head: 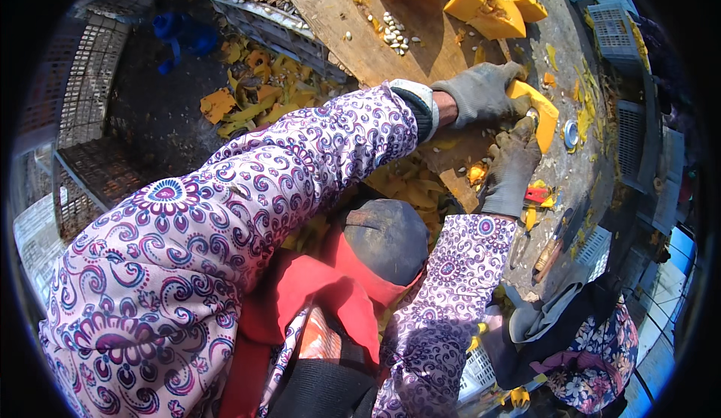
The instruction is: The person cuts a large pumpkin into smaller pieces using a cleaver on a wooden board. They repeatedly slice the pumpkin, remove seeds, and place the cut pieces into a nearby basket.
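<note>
My left hand (pixel 481 92), in a grey knit glove, grips the upper end of a peeled orange pumpkin wedge (pixel 543 118) over the wooden board (pixel 349 9). My right hand (pixel 513 161), gloved the same way, is closed against the near side of that wedge. A shiny bit of a small metal tool (pixel 532 115) shows at its fingertips; the rest is hidden by the glove. Beyond the left hand lie cut pumpkin pieces (pixel 489 11) with stringy flesh. A cluster of pale seeds (pixel 395 34) rests on the wood.
Right of my hands are a round metal lid (pixel 570 133), a red-handled tool (pixel 539 194) and wooden-handled knives (pixel 546 259). Peel scraps (pixel 265 94) heap below the board by a plastic crate (pixel 270 21). A blue jug (pixel 185 34) stands left. Another person (pixel 586 345) is at lower right.
</note>
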Tool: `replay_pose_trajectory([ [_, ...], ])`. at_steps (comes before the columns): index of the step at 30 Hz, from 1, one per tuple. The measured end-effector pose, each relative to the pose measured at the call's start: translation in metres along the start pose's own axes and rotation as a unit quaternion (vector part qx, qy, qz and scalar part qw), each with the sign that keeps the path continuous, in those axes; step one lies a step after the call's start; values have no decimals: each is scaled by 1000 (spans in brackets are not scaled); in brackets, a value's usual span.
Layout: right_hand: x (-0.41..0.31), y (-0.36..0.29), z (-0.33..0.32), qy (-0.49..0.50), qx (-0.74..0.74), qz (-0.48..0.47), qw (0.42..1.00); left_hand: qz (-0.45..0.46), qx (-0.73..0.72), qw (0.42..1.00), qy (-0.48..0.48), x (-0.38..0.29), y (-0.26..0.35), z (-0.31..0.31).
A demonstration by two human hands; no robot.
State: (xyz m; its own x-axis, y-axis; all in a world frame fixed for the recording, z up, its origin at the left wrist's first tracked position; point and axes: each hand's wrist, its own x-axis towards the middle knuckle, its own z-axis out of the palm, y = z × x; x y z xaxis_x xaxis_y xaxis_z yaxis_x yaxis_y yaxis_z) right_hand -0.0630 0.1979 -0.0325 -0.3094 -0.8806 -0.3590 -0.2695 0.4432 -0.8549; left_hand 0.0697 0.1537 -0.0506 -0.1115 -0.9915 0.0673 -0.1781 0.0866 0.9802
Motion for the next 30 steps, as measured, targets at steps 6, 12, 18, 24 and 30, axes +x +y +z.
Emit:
replay_pose_trajectory([
  [6, -10, -23, -3, -141, 236, 159, 948, -7, -18, 1000, 3, 1, -1, 2],
  [12, -4, -27, -6, -117, 213, 186, 952, -4, -28, 1000, 4, 1, -3, 4],
  [18, 0, -19, -11, -162, 268, 193, 930, 4, -11, 1000, 11, 2, -5, 4],
  [24, -16, -14, -8, -119, 223, 222, 942, 12, 11, 1000, 5, 6, -8, 5],
  [30, -22, -18, -10, -64, 100, 133, 984, 9, 7, 1000, -5, 5, -9, 5],
])
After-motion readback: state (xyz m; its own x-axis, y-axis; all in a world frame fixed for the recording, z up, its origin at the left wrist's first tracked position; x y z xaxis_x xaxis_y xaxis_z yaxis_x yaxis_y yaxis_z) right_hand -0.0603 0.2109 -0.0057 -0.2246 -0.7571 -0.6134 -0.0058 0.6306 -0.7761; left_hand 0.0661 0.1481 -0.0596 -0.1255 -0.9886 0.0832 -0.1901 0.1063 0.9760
